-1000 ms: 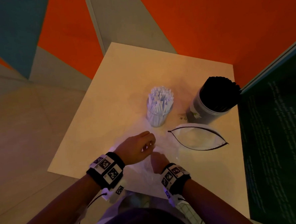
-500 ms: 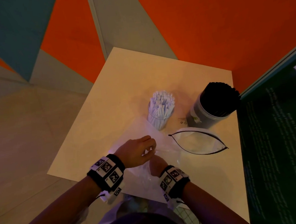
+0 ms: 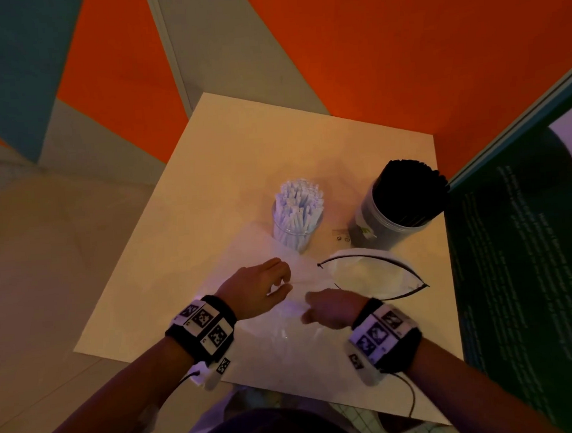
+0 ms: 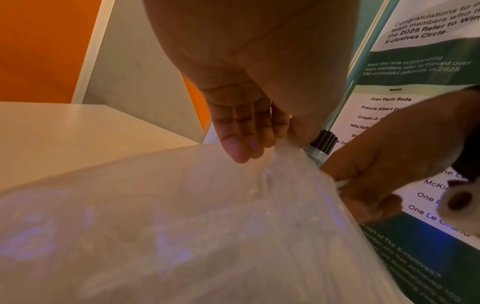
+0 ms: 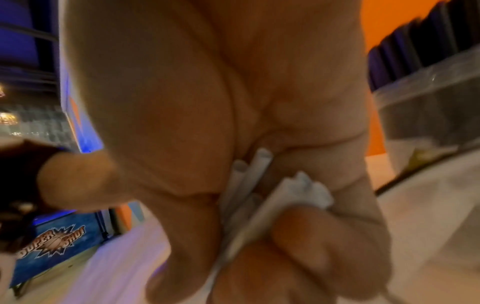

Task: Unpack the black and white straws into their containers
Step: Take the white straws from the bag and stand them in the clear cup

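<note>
A clear plastic bag (image 3: 278, 330) lies on the table's near part. My left hand (image 3: 277, 283) pinches its upper edge, and the left wrist view shows the bag (image 4: 207, 226) bunched under the fingers (image 4: 241, 144). My right hand (image 3: 313, 306) is beside it, at the bag's mouth, gripping several white straws (image 5: 249, 176). Further back a clear glass (image 3: 296, 235) holds many white straws (image 3: 298, 198). To its right, a clear tub (image 3: 375, 221) is packed with black straws (image 3: 410, 188).
An open white pouch with a black zipper (image 3: 372, 276) lies right of my hands, in front of the tub. A dark green poster board (image 3: 522, 268) stands along the table's (image 3: 209, 187) right edge. An orange and grey floor surrounds the table.
My right hand has come out from under the left hand and moved right, with white straws in its grip. The left hand keeps its hold on the bag's edge.
</note>
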Tool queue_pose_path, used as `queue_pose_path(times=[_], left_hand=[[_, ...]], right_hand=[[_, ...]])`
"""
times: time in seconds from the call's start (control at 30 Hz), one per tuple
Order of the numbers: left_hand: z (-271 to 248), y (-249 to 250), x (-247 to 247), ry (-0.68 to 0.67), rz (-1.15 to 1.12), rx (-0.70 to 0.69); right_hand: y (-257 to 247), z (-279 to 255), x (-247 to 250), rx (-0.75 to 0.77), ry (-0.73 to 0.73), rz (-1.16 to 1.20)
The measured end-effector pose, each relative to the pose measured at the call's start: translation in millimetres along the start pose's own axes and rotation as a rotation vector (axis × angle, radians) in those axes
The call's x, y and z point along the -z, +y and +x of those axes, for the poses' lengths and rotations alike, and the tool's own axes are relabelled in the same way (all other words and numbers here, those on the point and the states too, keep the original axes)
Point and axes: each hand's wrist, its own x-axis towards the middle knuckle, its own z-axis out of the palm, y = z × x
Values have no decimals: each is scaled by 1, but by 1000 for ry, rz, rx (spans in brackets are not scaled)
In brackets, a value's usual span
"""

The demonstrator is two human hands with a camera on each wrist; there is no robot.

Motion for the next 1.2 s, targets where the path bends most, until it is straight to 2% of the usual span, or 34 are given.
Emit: queue_pose_path(times=[0.23,0.37,0.47,0.57,0.67,0.77,0.83,0.97,1.03,1.1,1.2], left_hand=[[19,4,-5,-191,-34,63],[32,24,1,-58,-153,-65],[46,47,8,-43,-233,-121],[59,58,14,-19,-255,-22],[58,43,22,107,-189,48],[48,21,31,148,-201,113],[48,13,34,159,-206,141],[54,8,32,185,-205,152],[56,5,32,203,-240,154],[59,5,32,228,-300,148],[67,10,30,233,-352,149]], right_hand=[[48,-73,62,-60,29,-280],[53,-102,93,-104,70,-393],[43,-112,111,-43,102,-401],[30,-110,126,65,141,-341],[23,-99,135,172,303,-175],[24,-84,133,367,592,311],[18,-72,124,482,725,521],[6,-50,114,540,751,779],[6,-47,114,621,801,974],[9,-43,109,686,788,1139],[4,-36,99,722,733,1198]])
